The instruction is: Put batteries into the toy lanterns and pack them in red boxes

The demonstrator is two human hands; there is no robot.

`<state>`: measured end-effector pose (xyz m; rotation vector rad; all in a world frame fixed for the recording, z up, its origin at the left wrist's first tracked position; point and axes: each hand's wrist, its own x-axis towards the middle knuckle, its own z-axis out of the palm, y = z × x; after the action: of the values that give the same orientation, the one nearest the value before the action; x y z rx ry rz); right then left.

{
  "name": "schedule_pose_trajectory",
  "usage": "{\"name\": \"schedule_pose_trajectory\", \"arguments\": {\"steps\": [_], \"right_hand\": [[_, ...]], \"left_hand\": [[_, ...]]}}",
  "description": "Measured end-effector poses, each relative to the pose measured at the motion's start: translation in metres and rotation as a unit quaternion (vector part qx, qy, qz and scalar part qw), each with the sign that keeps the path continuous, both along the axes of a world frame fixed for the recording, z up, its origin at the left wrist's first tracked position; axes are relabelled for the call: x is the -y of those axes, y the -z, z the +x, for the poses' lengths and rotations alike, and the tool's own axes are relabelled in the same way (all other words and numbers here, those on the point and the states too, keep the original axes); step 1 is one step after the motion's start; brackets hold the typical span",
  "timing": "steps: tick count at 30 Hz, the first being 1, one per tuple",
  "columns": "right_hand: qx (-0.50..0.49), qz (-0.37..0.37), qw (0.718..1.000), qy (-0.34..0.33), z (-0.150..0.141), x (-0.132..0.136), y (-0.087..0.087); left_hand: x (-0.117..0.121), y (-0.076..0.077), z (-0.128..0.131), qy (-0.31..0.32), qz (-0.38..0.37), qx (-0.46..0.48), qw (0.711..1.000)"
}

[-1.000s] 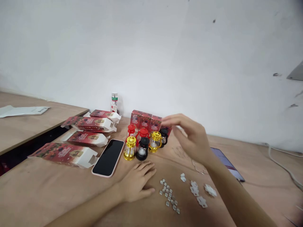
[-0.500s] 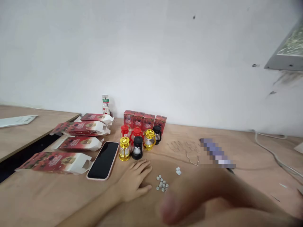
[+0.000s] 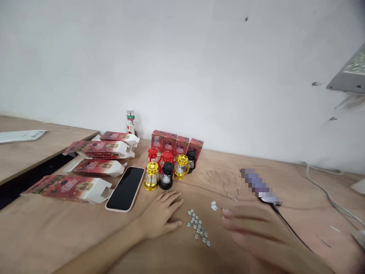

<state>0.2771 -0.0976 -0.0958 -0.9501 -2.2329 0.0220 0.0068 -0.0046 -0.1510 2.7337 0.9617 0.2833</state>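
While the left hand [image 3: 160, 214] lies palm-down, loosely spread, the blurred right hand [image 3: 252, 231] stretches out unclenched.

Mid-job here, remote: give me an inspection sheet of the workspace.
Surface: wooden tabletop; dark gap at left.
Job's things: six lanterns, two each red, gold and black, before upright red boxes; silver discs and white piece nearer.
Clutter: open red cartons and phone at left; bottle by the wall.
Hands: left hand palm down near the lanterns, holding nothing visible; right hand blurred, right of the discs, grip unclear.
Cables: white cable at far right; dark cable by the pixelated device.
Surroundings: pale wall with marks; fixture at right edge.
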Motion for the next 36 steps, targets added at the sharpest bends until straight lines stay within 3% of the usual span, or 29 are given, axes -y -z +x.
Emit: {"name": "schedule_pose_trajectory", "arguments": {"steps": [2, 4, 6, 8, 12, 15, 21, 28, 32, 36], "right_hand": [[0.031, 0.017, 0.999, 0.032, -0.021, -0.004, 0.027], [0.079, 0.048, 0.993, 0.076, -0.033, -0.003, 0.065], [0.132, 0.062, 0.987, 0.07, -0.035, 0.0, 0.096], [0.167, 0.021, 0.983, 0.078, -0.033, 0.002, 0.11], [0.191, -0.125, 0.969, 0.093, -0.041, -0.007, 0.096], [0.182, -0.178, 0.962, 0.096, -0.058, -0.025, 0.08], [0.159, -0.14, 0.976, 0.053, -0.077, -0.063, 0.074], [0.114, -0.129, 0.985, 0.008, -0.072, -0.101, 0.071], [0.121, -0.13, 0.984, 0.012, -0.067, -0.1, 0.07], [0.131, -0.123, 0.982, 0.052, -0.066, -0.077, 0.074]], "left_hand": [[-0.001, 0.003, 0.0, -0.001, -0.001, 0.006, 1.0], [-0.002, 0.007, -0.001, 0.0, -0.001, 0.011, 1.0], [-0.002, 0.01, -0.002, 0.0, 0.005, 0.02, 1.0], [-0.002, 0.012, -0.003, -0.01, 0.01, 0.035, 0.999], [-0.002, 0.011, -0.007, -0.027, 0.009, 0.055, 0.998], [-0.002, 0.012, -0.009, -0.024, 0.013, 0.061, 0.998], [-0.005, 0.015, -0.004, -0.012, 0.03, 0.045, 0.998], [-0.005, 0.013, -0.003, -0.027, 0.035, 0.035, 0.998], [-0.006, 0.015, -0.005, -0.012, 0.035, 0.049, 0.998], [-0.004, 0.013, -0.003, -0.01, 0.024, 0.033, 0.999]]}}
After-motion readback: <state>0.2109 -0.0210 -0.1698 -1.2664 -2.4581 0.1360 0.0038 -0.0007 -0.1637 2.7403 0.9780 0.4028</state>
